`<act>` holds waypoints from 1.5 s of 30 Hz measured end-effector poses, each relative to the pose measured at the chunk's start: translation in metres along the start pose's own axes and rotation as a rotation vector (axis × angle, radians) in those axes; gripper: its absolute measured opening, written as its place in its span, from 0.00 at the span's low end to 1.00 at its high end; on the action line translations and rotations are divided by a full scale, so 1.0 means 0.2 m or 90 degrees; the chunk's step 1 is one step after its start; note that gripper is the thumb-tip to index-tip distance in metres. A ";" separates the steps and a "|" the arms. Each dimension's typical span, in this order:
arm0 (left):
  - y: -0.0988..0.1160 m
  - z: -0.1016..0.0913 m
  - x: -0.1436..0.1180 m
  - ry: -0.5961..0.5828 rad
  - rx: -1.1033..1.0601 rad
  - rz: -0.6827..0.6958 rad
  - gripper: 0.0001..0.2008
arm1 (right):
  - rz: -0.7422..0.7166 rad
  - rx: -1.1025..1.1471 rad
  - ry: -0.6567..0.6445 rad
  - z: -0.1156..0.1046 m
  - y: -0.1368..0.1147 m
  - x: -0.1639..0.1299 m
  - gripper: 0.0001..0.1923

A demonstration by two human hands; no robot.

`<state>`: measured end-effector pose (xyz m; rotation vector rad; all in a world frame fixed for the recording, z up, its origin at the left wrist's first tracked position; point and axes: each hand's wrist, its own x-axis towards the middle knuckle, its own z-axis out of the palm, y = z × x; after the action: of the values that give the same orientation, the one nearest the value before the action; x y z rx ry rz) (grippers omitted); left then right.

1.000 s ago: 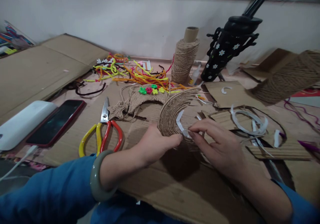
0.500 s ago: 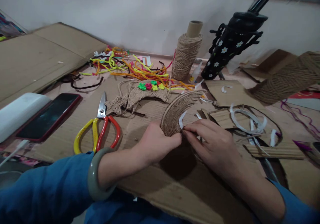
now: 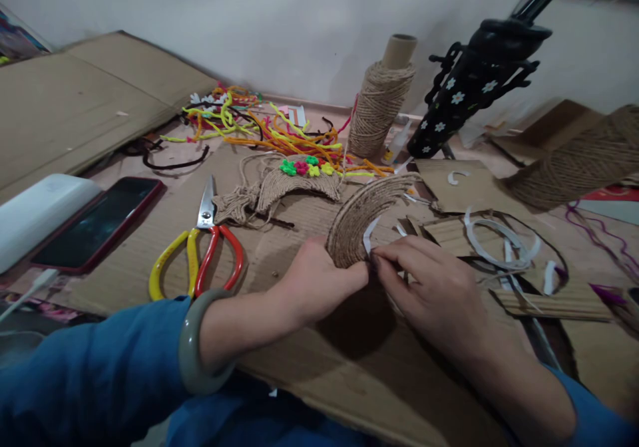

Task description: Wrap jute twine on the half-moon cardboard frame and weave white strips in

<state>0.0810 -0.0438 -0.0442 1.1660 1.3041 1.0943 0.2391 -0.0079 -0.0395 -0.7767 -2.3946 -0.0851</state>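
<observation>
My left hand (image 3: 312, 287) grips the lower end of a twine-covered cardboard arc (image 3: 360, 214), holding it just above a big cardboard sheet (image 3: 349, 367). My right hand (image 3: 429, 287) pinches a white paper strip (image 3: 370, 233) that peels off the arc's inner edge, fingertips meeting the left thumb. A grey-green bangle (image 3: 192, 347) circles my left wrist above a blue sleeve.
Yellow-and-red scissors (image 3: 200, 251) lie left of my hands; a phone (image 3: 94, 224) and white power bank (image 3: 32, 211) farther left. Behind are a second twine arc with small flowers (image 3: 299, 181), coloured pipe cleaners (image 3: 259, 134), a twine spool (image 3: 379, 101), a black flowered umbrella (image 3: 469, 88) and cardboard scraps (image 3: 499, 234).
My right fingertips have closed in toward the left thumb at the strip's base. The view has shifted slightly left and up; the arc stays in my left hand.
</observation>
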 end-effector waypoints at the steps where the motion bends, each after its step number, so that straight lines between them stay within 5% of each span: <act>1: 0.00 0.00 0.00 0.000 -0.001 -0.003 0.11 | 0.001 0.004 -0.001 0.00 0.00 0.00 0.09; 45: -0.01 0.00 0.00 -0.036 -0.058 0.002 0.12 | 0.014 0.021 -0.009 -0.01 -0.01 0.00 0.08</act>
<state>0.0812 -0.0443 -0.0454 1.1241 1.1978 1.1033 0.2392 -0.0103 -0.0375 -0.7909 -2.3941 -0.0309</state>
